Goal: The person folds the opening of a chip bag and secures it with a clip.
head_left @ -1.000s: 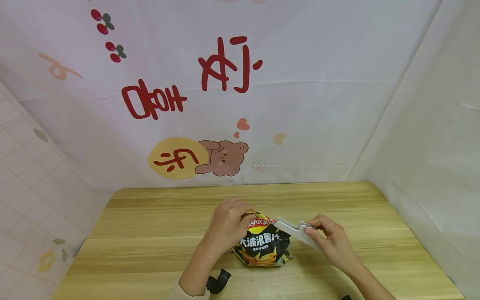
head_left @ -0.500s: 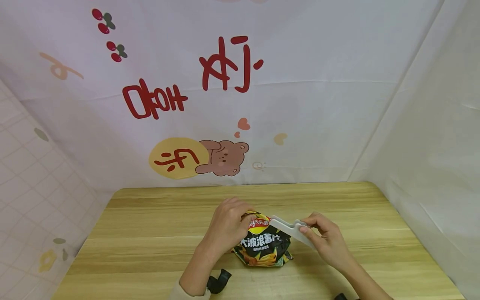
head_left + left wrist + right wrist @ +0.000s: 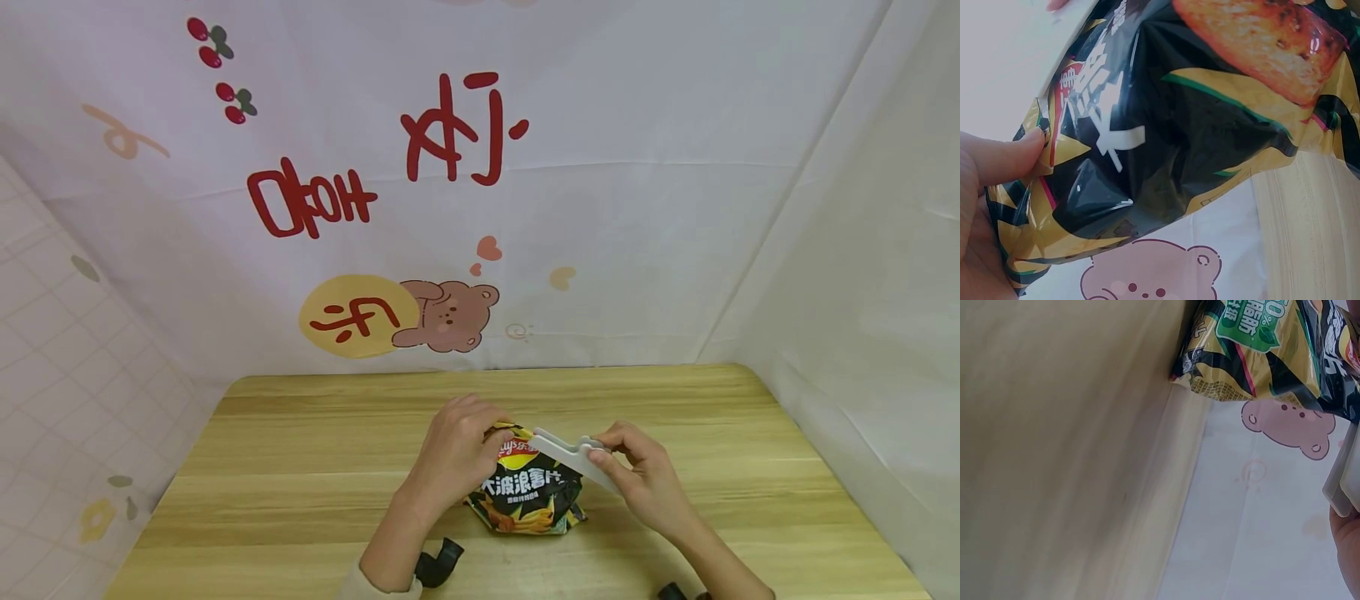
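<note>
A black and yellow Lay's chip bag (image 3: 528, 492) stands tilted over the middle of the table. My left hand (image 3: 459, 454) pinches its top left corner; in the left wrist view the thumb (image 3: 1007, 159) presses on the front of the bag (image 3: 1166, 156). In my right hand (image 3: 651, 479) is a long white plastic bag clip (image 3: 558, 450), gripped between thumb and fingers at its right part. The clip's left end lies across the bag's top edge, close to the left fingers. In the right wrist view the clip (image 3: 1342, 475) touches the bag; most of that hand is out of frame.
The wooden table (image 3: 315, 467) reaches back to a white cloth wall (image 3: 637, 250) with a printed bear and red characters. A black strap-like piece (image 3: 438, 563) shows by the left wrist, and another dark piece (image 3: 672, 591) by the right forearm.
My right hand has moved left with the clip, which now covers more of the bag's top edge. The left hand and the bag have stayed nearly still.
</note>
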A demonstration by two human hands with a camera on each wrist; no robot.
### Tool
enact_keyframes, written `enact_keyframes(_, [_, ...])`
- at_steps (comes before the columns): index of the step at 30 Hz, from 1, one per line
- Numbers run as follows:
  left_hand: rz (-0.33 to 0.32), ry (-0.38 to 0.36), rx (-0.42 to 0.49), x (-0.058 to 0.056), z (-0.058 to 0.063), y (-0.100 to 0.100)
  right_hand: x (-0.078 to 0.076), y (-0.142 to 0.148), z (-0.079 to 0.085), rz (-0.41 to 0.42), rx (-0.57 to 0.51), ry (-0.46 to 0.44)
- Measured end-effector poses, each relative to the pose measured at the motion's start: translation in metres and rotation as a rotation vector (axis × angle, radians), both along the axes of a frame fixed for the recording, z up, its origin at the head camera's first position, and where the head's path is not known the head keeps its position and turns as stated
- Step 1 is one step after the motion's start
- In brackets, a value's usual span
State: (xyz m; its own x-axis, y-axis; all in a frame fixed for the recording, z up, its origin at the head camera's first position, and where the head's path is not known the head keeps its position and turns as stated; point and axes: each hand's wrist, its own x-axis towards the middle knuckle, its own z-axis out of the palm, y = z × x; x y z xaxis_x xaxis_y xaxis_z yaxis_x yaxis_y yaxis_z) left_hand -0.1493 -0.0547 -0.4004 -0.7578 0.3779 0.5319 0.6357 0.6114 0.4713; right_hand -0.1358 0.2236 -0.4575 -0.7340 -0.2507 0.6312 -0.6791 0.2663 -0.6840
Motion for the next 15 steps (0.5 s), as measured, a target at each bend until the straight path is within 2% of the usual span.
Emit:
enact_keyframes(3, [-0.003, -0.003, 0.004, -0.0001, 0.0001, 0.0, -0.0011, -0.0025, 0.0001, 0.005, -0.002, 0.004])
enact_keyframes(15, [-0.012, 0.011, 0.001, -0.0005, 0.0002, 0.0, -0.0022, -0.0104, 0.006, 0.009, -0.009, -0.074])
